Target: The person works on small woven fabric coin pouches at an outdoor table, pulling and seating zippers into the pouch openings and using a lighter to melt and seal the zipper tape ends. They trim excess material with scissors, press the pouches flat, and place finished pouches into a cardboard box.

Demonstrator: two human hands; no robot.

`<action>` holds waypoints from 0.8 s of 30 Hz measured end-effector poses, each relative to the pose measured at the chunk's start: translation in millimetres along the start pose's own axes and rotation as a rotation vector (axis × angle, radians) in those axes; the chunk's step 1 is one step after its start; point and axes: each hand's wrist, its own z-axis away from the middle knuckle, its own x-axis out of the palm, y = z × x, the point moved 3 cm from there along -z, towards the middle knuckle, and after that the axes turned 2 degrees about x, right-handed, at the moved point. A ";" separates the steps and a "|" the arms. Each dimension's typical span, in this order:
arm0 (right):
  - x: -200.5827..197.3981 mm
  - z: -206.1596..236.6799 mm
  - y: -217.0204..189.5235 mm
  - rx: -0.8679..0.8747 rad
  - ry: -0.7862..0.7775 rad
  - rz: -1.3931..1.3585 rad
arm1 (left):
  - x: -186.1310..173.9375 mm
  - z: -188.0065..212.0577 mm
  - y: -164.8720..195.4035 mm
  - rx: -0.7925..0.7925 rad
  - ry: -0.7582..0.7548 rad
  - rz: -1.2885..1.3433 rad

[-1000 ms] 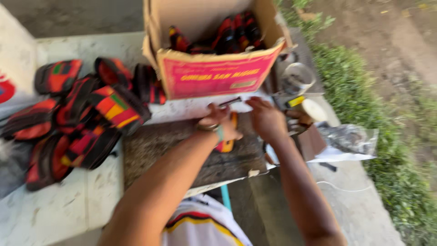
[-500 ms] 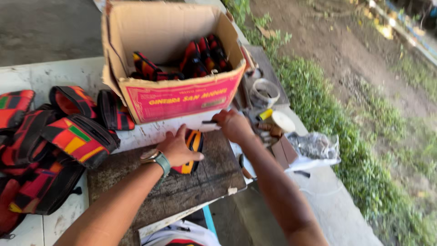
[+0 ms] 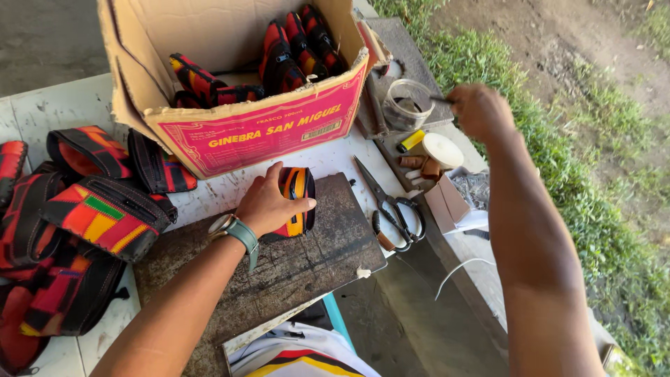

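At the far left we see a heap of red, black and yellow woven pouches [image 3: 77, 230] on the pale table [image 3: 42, 112], with an open cardboard box [image 3: 258, 132] of more behind. Our left hand [image 3: 269, 204] presses one small pouch [image 3: 299, 202] onto the dark work board [image 3: 293, 265]; the fingers lie flat and slightly spread over its left side, thumb pointing toward it. The pouch stands on edge, its long axis running away from us, directly under and just right of those fingers. Scissors [image 3: 391, 206] lie just right of the board. Our right hand [image 3: 480, 110] is well apart, raised near the clear jar [image 3: 408, 103], fingers curled together pinching a thin dark tool [image 3: 441, 100].
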 end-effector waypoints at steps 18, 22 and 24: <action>42.1 -67.0 -26.9 -0.070 -0.287 0.151 | 4.4 -23.7 -16.6 0.005 -0.027 0.044; 42.8 -66.7 -28.4 -0.144 -0.383 0.183 | 3.1 -23.6 -17.1 -0.001 -0.017 0.035; 45.2 -62.4 -26.7 -0.131 -0.368 0.174 | 2.6 -23.7 -16.1 -0.008 -0.016 0.028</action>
